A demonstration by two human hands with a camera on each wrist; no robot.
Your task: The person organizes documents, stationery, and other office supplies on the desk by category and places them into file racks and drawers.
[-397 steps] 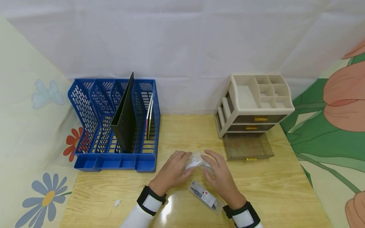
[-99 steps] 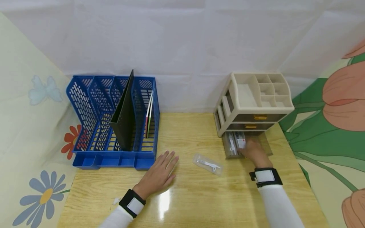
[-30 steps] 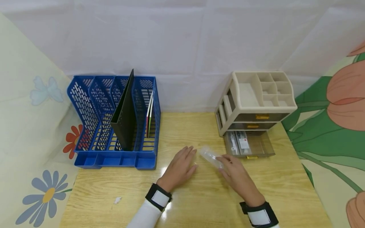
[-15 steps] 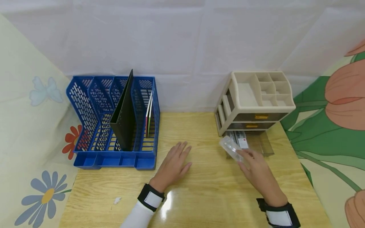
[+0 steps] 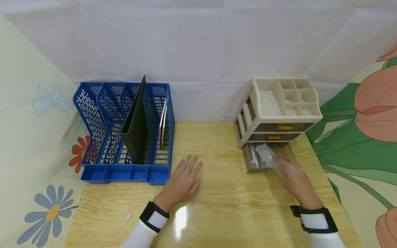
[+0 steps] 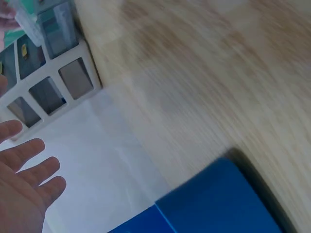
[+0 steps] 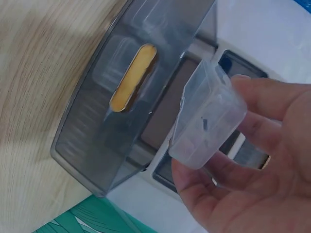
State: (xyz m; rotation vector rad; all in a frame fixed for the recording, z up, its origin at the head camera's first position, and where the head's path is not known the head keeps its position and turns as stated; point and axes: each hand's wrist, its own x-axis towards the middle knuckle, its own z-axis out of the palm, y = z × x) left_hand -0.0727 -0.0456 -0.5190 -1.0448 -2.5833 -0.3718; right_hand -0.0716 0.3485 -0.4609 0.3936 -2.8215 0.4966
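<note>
My right hand [image 5: 294,177] pinches a clear plastic case [image 5: 264,155] over the pulled-out bottom drawer [image 5: 253,170] of the beige organizer. In the right wrist view, thumb and fingers hold the translucent case [image 7: 209,121] by its end, tilted, beside the smoky drawer front with its gold handle [image 7: 133,77]. A packaged white tool [image 5: 253,157] lies at the drawer's left; the labelled pack beside it is mostly hidden beneath the held case. My left hand [image 5: 180,182] is at the table, palm down, fingers spread, holding nothing.
The beige organizer [image 5: 270,103] has small compartments on top and two closed drawers above the open one. At left stands a blue file rack [image 5: 125,175] with a black folder [image 5: 136,137] and thin booklets [image 5: 162,127]. A white scrap [image 5: 128,217] lies at front left.
Over the last second my right hand has carried the clear case from the table's middle rightward to above the drawer. My left hand has drawn back slightly to the left.
</note>
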